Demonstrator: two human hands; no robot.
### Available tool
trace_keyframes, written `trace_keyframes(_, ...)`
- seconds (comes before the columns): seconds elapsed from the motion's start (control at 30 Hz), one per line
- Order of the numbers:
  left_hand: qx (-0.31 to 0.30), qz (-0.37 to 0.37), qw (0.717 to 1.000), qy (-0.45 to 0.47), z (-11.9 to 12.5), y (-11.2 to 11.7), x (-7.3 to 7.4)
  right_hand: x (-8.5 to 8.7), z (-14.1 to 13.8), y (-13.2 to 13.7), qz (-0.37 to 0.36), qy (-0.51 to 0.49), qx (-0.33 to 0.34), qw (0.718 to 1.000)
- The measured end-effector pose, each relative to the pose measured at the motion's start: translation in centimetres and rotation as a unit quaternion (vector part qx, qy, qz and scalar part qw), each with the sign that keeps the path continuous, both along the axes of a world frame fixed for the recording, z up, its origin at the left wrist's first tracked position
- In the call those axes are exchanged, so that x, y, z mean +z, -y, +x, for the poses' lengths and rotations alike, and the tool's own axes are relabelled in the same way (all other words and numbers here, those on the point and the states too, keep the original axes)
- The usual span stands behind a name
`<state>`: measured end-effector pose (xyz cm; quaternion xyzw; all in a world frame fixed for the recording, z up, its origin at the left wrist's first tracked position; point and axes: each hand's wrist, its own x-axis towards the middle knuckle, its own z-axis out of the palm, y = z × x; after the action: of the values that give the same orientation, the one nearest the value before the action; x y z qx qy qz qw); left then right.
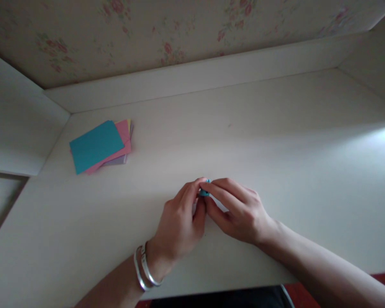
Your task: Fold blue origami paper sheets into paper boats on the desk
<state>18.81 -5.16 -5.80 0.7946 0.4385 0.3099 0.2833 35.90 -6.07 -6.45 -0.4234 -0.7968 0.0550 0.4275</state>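
Between the fingertips of both hands is a small piece of folded blue paper [204,193], mostly covered by the fingers. My left hand [182,214], with silver bangles [144,267] at the wrist, pinches it from the left. From the other side my right hand [240,209] grips it too, thumb below and fingers above. The fingertips of the two hands meet around the paper, so its exact shape is hidden. Both hands are over the white desk.
At the left of the white desk [276,141] lies a loose stack of coloured paper, a blue sheet [96,147] on top of pink [125,137] and purple [117,161] ones. A raised white ledge [192,81] runs along the back, below floral wallpaper [141,42]. A white panel [16,115] stands at the left.
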Motion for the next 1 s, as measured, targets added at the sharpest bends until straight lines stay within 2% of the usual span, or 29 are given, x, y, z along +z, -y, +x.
trace_keyframes(0.1, -0.001, 0.018, 1.000, 0.004, 0.0, 0.0, 0.2, 0.1, 0.1, 0.1, 0.042, 0.022, 0.019, 0.999)
trace_keyframes(0.2, 0.008, -0.002, 0.999, 0.033, -0.1, -0.2, 0.4, 0.3, 0.2, 0.1, 0.072, 0.039, 0.025, 0.996)
trace_keyframes(0.33, 0.005, -0.033, 0.995, 0.095, -0.2, -0.6, 0.4, 0.5, 0.3, 0.1, 0.077, 0.054, 0.028, 0.995)
trace_keyframes(0.53, 0.007, -0.084, 0.981, 0.173, -0.3, -0.6, 0.8, 0.8, 0.2, 0.5, 0.064, -0.004, 0.000, 0.998)
trace_keyframes(0.63, 0.011, -0.158, 0.962, 0.222, -0.2, -0.4, 1.0, 0.7, 0.4, 0.6, 0.059, -0.023, -0.002, 0.998)
trace_keyframes(0.77, 0.047, -0.276, 0.910, 0.306, -0.2, -0.3, 1.2, 0.8, 0.5, 0.6, 0.039, -0.057, -0.014, 0.998)
trace_keyframes(0.83, 0.070, -0.272, 0.905, 0.319, -0.2, -0.3, 1.2, 0.9, 0.4, 0.6, 0.033, -0.074, -0.015, 0.997)
trace_keyframes(1.0, 0.081, -0.186, 0.940, 0.273, -0.1, -0.3, 1.2, 1.0, 0.2, 0.6, 0.017, -0.087, 0.001, 0.996)
